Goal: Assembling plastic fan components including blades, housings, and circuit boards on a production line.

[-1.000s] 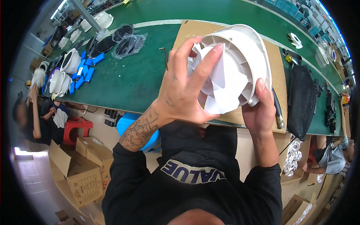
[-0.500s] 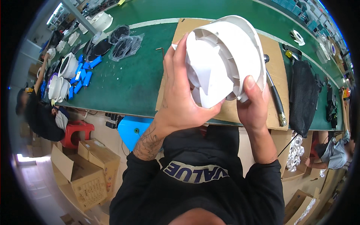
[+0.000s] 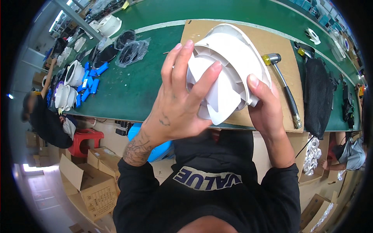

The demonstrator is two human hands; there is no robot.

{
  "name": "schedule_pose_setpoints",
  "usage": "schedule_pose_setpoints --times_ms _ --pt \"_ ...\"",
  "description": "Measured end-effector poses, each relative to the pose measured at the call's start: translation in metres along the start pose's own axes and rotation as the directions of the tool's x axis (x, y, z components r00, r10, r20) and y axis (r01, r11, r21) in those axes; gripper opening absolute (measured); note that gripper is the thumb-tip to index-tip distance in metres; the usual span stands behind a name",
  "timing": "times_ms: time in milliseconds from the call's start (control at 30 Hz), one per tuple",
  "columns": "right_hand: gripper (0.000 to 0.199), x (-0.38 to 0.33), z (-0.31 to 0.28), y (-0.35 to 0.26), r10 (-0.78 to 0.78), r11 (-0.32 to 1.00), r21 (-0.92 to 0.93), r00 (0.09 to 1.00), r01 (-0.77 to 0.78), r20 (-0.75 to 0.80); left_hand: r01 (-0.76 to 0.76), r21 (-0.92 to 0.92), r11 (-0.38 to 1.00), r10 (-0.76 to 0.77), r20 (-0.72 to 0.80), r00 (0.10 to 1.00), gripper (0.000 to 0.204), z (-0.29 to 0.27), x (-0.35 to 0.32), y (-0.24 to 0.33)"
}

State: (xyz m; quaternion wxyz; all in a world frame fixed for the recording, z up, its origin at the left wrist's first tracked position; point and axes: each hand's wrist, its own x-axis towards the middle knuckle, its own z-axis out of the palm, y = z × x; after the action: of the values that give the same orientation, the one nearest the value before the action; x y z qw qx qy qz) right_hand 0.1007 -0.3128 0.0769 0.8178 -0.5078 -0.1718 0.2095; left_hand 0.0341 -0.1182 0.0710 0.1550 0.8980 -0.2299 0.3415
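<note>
A white plastic fan housing [image 3: 239, 48], round with a flared rim, is held tilted above a sheet of cardboard [image 3: 287, 64] on the green table. Inside its opening sits a white bladed fan wheel [image 3: 223, 91]. Around that wheel my left hand [image 3: 175, 97] is closed, its index finger laid across the blades and its thumb at their lower edge. My right hand [image 3: 268, 106] grips the housing from the right, thumb on the rim and the other fingers hidden behind. A mallet [image 3: 288, 95] with a black grip lies on the cardboard, right of the housing.
Blue cylindrical packs [image 3: 90, 86], white housings [image 3: 64, 95] and bagged black discs [image 3: 132, 52] cover the table's left part. A black mesh bag [image 3: 316, 97] lies at right. Open cartons [image 3: 91, 186] and a red stool [image 3: 83, 139] stand below; people work at both sides.
My left hand has shifted its grip, its index finger now lying over the fan wheel's blades. The housing has come slightly lower, and more of the mallet shows.
</note>
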Motion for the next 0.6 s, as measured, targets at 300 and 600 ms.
schedule_pose_setpoints --times_ms 300,600 --pt "0.054 0.0008 0.0024 0.0075 -0.024 0.998 -0.061 0.999 0.027 0.039 0.156 -0.077 0.985 -0.158 -0.015 0.987 0.117 -0.0021 -0.0014 0.0113" --pt "0.051 -0.0016 0.0072 0.0032 -0.003 0.985 -0.174 0.996 0.019 0.093 0.149 -0.026 0.989 -0.147 0.042 0.988 0.112 -0.0120 0.0002 0.0114"
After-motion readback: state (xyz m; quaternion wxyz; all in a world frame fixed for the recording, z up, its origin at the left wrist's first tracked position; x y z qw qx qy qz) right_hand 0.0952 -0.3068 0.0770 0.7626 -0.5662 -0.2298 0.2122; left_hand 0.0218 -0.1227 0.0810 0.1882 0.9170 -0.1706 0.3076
